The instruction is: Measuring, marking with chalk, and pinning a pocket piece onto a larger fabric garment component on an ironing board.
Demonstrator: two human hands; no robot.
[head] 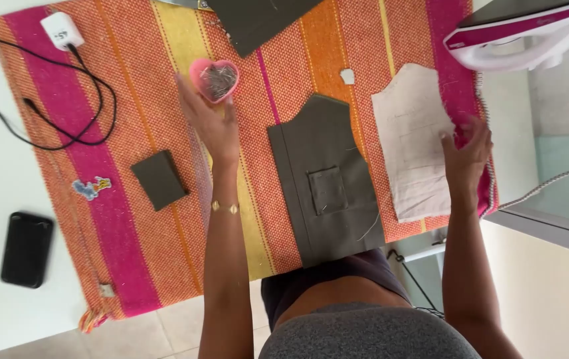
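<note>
My left hand (210, 119) reaches out over a striped orange, pink and yellow cloth (131, 80), fingers apart, its fingertips at a pink heart-shaped dish of pins (214, 80). My right hand (467, 149) rests with spread fingers on the right edge of a pale fabric pattern piece (412, 143). Between my arms lies a dark grey cut fabric piece (327, 179) with a small pocket pinned on it.
A small dark fabric square (159, 179) lies left of my arm. A white charger (62, 30) with a black cable (45, 100), a black phone (26, 249) and a small sticker (90, 188) sit at the left. An iron (523, 33) stands top right; another dark fabric piece (258, 20) lies at the top.
</note>
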